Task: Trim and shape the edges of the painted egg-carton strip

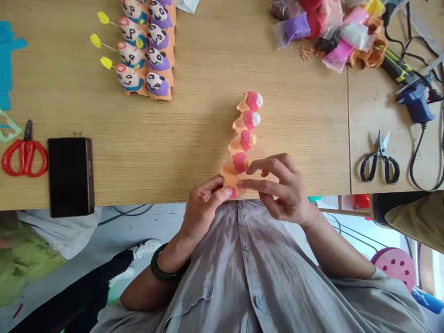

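A strip of orange egg carton (236, 144) runs away from me at the table's front edge. Pink covers part of each bump, and the far two bumps carry white tips. My left hand (205, 203) grips the near end of the strip between thumb and fingers. Over the same end is my right hand (282, 187), its fingers spread, with the index and middle fingertips at the strip's near bumps. Whether those fingertips press on it or only hover close by is hard to make out. I see nothing held in the right hand.
Finished carton figures (157, 60) with painted faces stand at the back left. Red-handled scissors (25, 155) and a black phone-like box (70, 176) lie left. On the right are black-handled scissors (380, 162), a blue glue gun (418, 102) with its cord, and bagged coloured clay (294, 28).
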Tool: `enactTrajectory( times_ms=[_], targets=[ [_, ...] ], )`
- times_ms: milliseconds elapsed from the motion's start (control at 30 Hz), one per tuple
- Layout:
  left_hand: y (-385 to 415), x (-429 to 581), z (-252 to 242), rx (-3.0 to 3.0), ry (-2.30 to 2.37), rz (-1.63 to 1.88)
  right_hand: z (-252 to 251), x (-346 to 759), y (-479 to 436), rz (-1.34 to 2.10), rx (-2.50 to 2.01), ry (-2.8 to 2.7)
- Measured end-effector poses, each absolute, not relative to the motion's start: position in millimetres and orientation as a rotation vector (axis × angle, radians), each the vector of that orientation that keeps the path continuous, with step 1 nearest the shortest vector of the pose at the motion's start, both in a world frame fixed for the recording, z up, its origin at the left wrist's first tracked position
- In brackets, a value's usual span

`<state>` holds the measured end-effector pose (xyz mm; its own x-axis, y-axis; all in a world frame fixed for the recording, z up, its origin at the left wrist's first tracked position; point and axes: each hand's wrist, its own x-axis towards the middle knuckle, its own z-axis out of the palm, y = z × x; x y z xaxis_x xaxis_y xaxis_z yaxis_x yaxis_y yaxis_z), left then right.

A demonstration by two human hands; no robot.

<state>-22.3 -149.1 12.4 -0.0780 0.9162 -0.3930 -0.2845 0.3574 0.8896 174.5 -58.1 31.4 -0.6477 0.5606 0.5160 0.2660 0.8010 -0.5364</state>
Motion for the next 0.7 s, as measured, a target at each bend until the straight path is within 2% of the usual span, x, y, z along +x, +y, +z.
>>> enactTrajectory(
  times_ms=[167,700],
  targets=[
    [-151,-27,15,0.727,1.233,1.1,32,172,-50,0.451,-0.525,-2.372],
    [-155,-34,17,0.732,1.028,1.051,34,169,-34,0.467,-0.285,-2.399]
  ],
)
